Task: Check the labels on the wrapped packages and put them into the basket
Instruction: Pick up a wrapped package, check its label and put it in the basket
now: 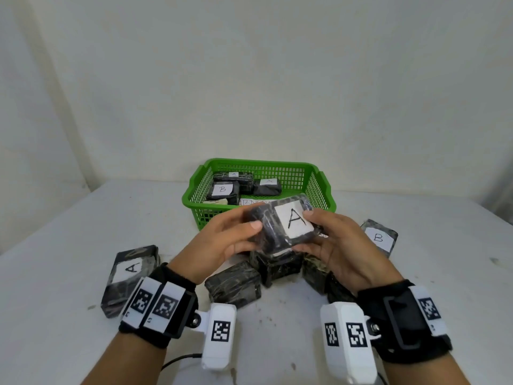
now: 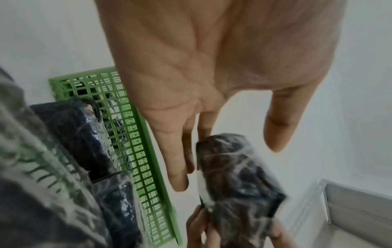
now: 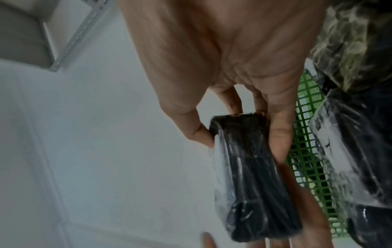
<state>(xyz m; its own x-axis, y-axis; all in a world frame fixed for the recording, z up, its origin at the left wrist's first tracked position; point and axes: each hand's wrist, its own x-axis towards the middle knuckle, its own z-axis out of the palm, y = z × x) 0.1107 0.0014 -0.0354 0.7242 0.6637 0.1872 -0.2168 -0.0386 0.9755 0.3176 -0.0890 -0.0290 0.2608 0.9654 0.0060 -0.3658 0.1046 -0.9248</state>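
I hold a black film-wrapped package above the table, its white label with the letter A facing up. My right hand pinches its right end between thumb and fingers. My left hand lies against its left end with straight fingers; in the left wrist view the thumb stands apart from the package. Just behind it is the green basket, holding two packages labelled A and one labelled B.
On the white table lie a package labelled A at the left and one labelled B at the right. Several packages with no label showing are piled under my hands. A black cable runs along the front edge.
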